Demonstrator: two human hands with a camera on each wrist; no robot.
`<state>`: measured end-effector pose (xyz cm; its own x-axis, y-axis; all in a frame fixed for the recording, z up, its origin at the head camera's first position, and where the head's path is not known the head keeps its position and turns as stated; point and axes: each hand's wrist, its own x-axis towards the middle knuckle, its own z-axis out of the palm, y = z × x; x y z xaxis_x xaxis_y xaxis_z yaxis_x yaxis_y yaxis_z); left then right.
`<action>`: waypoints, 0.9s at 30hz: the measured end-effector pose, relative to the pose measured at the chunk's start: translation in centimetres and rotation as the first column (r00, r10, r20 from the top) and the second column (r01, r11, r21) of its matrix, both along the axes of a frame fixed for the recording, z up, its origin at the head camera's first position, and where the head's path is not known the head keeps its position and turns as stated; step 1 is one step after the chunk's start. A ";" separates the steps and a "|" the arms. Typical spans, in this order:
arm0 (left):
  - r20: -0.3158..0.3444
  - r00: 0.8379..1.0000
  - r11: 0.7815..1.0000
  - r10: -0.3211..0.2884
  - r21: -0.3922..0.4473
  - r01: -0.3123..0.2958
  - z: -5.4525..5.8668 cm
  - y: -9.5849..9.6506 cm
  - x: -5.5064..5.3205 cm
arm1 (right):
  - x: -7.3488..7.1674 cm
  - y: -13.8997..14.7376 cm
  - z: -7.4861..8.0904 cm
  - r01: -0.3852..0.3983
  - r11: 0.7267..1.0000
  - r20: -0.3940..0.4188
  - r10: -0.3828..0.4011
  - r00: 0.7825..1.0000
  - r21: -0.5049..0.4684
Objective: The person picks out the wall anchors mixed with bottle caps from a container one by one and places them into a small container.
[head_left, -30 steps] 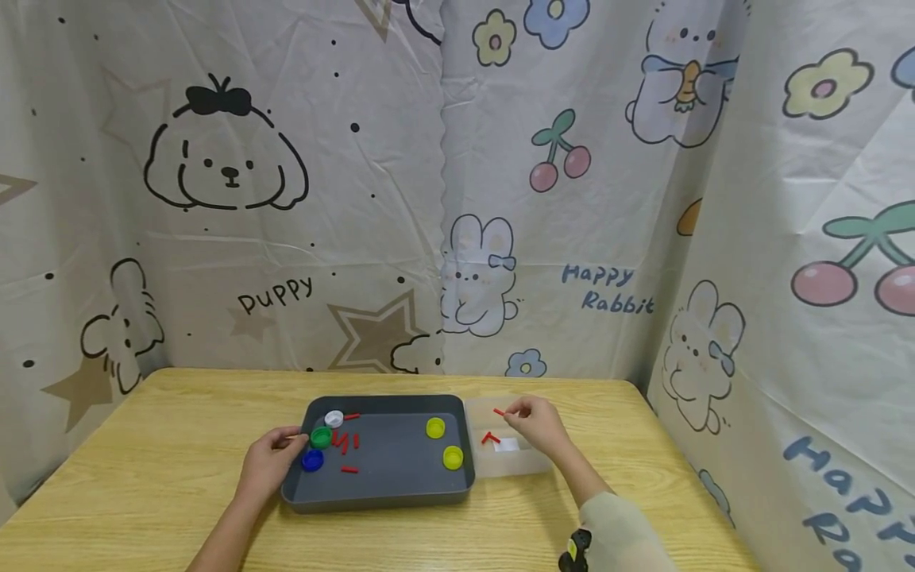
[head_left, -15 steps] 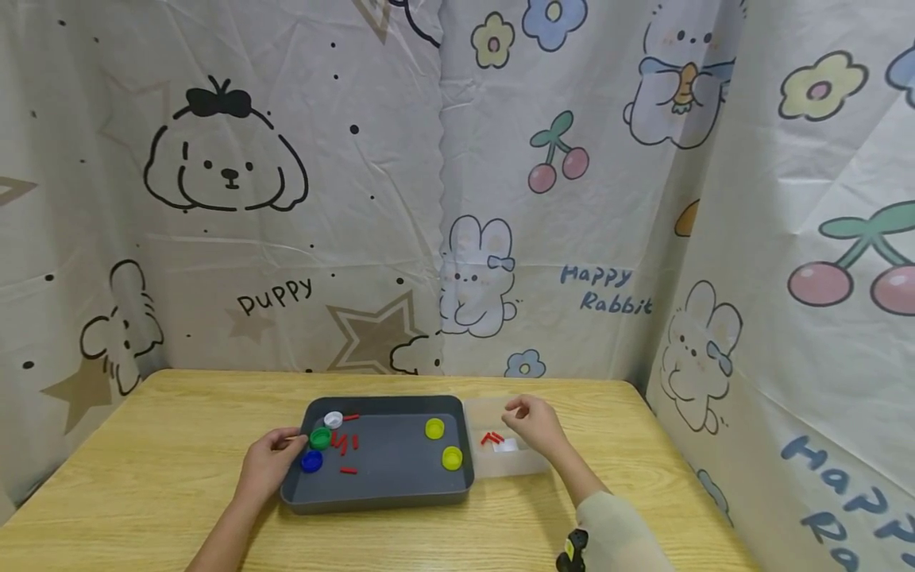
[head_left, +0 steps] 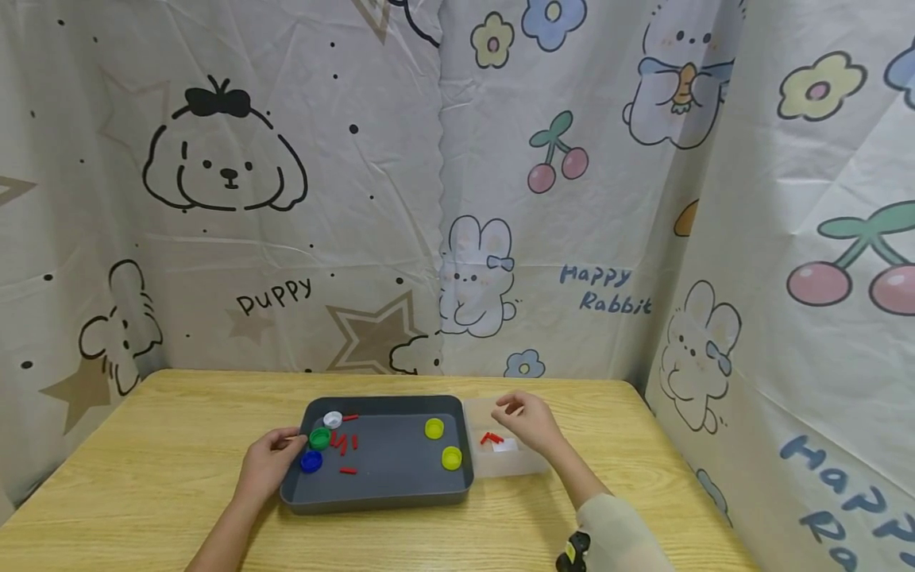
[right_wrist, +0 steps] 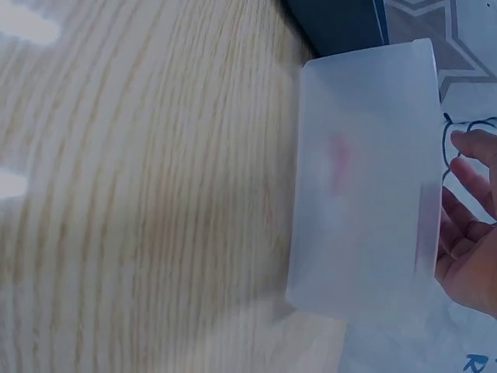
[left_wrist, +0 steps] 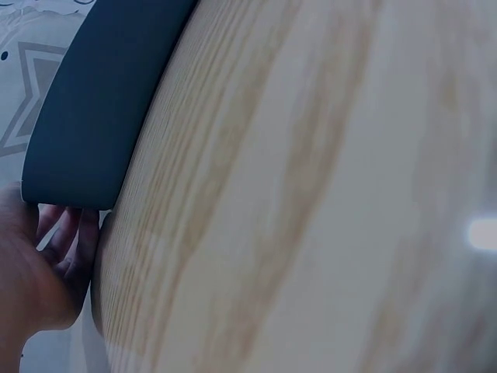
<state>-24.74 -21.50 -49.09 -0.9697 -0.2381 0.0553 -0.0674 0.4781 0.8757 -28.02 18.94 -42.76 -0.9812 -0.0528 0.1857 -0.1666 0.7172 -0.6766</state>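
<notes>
My left hand [head_left: 270, 467] grips the left rim of a dark grey tray [head_left: 400, 500]; in the left wrist view the fingers [left_wrist: 66, 237] lie against the tray's end wall, and the thumb is hidden there. My right hand [head_left: 532, 423] hovers over a translucent plastic box [head_left: 529, 463] to the right of the tray. Its thumb and forefinger are apart with nothing between them. Inside the box lie a few short red sticks [head_left: 492, 438] and a white label or paper [head_left: 504, 446]. Through the box wall, the right wrist view shows a blurred red patch [right_wrist: 340, 163].
At the tray's left end stand white [head_left: 332, 419], green [head_left: 319, 438] and blue [head_left: 310, 461] round caps. Several red sticks [head_left: 343, 445] lie beside them. Two yellow caps [head_left: 434, 429] stand at the right end. A patterned cloth [head_left: 372, 238] hangs behind the wooden table [head_left: 179, 413].
One second ago my right hand pinched a red stick; it has let go, and one more stick lies in the box. The hand has since shifted slightly left. My left hand stays put.
</notes>
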 end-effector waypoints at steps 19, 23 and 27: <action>0.000 1.000 1.000 -0.004 0.007 0.004 -0.3 -0.1 -0.1 | 0.1 -3.9 1.6 -0.147 0.989 -0.007 0.147 0.989 -0.030; 0.001 1.000 1.000 -0.003 0.007 0.003 -0.3 -0.1 -0.1 | 0.1 -4.5 1.7 -0.178 0.984 -0.005 0.178 0.984 -0.022; 0.010 1.000 1.000 -0.004 0.004 0.004 -0.2 -0.1 0.0 | 0.0 -5.1 1.8 -0.202 0.979 0.000 0.202 0.979 -0.021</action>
<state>-24.77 -21.63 -49.28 -0.9712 -0.2341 0.0450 -0.0739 0.4752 0.8768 -28.04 13.79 -40.97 -0.9511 -0.2464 0.1864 -0.3051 0.6543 -0.6919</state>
